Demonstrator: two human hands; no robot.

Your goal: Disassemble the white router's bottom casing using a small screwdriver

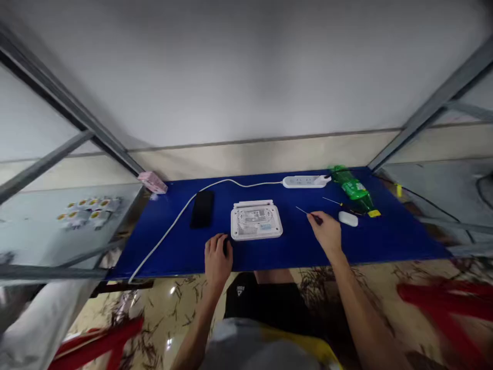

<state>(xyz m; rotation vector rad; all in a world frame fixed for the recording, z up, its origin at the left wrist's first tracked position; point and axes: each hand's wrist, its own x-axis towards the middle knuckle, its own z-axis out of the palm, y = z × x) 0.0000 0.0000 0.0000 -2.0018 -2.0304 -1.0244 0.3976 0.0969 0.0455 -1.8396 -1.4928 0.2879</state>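
A white router [257, 232] lies underside up on the blue table, its label and vent slots showing and an antenna folded along its far edge. To its left, my left hand [217, 259] rests with curled fingers at the table's near edge. A small dark thing shows between thumb and fingers; I cannot make out what it is. My right hand [326, 234] is closed on a screwdriver [302, 209], whose thin shaft points left toward the router without touching it. A second screwdriver [332, 201] lies on the table beyond that hand, near a small white oval case [348, 219].
A black phone [202, 209] lies left of the router. A white power strip [306, 182] sits at the back, its cable [175, 222] curving to the left edge. A green plastic bottle [349, 186] lies at right, a pink box [153, 182] at far left. Metal posts [427, 110] flank the table.
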